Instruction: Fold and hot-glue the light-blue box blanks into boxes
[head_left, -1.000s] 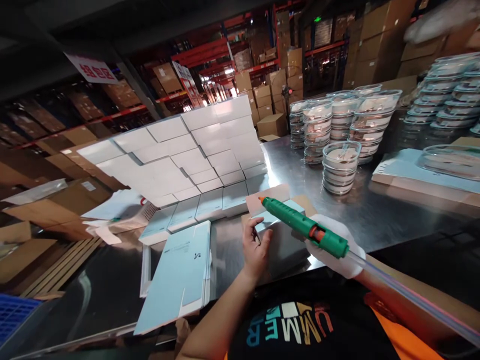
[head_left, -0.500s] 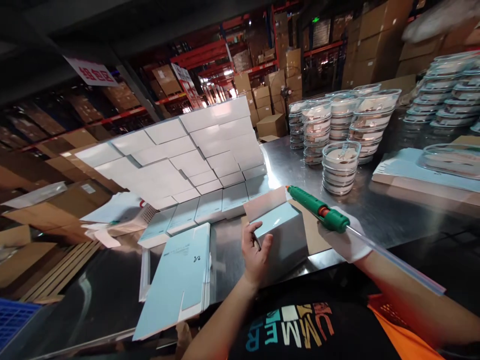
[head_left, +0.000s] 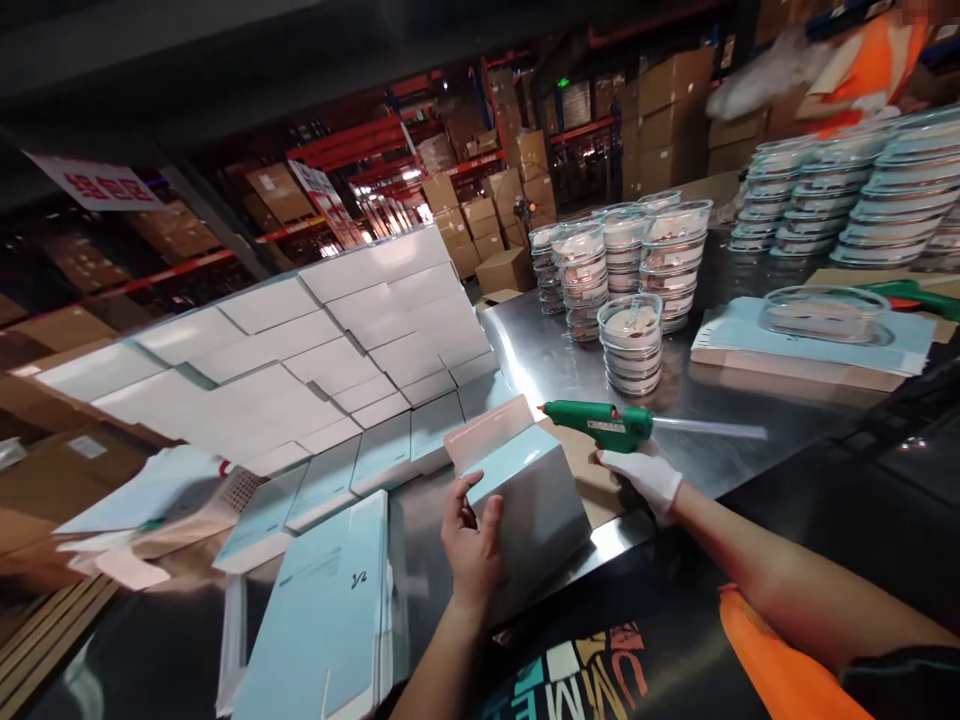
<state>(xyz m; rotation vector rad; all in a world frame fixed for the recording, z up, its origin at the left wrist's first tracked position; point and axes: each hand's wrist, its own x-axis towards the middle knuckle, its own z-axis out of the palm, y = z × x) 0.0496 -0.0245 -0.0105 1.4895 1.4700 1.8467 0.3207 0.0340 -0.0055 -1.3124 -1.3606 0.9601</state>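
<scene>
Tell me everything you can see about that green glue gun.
The glue gun is green plastic with a small orange nozzle tip pointing left at the light-blue box's raised flap. A clear glue stick juts from its back, to the right. It sits level above the steel table; the white-gloved right hand holds its handle from below.

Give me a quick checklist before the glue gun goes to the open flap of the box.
1. Left hand steadying the light blue box: ok.
2. Box flap standing open: ok.
3. Gloved right hand gripping the green glue gun: ok.
4. Nozzle pointing at the flap, close to it: ok.
5. Glue stick loaded at the back: ok.
6. Glue hot and flowing: cannot tell.
</scene>
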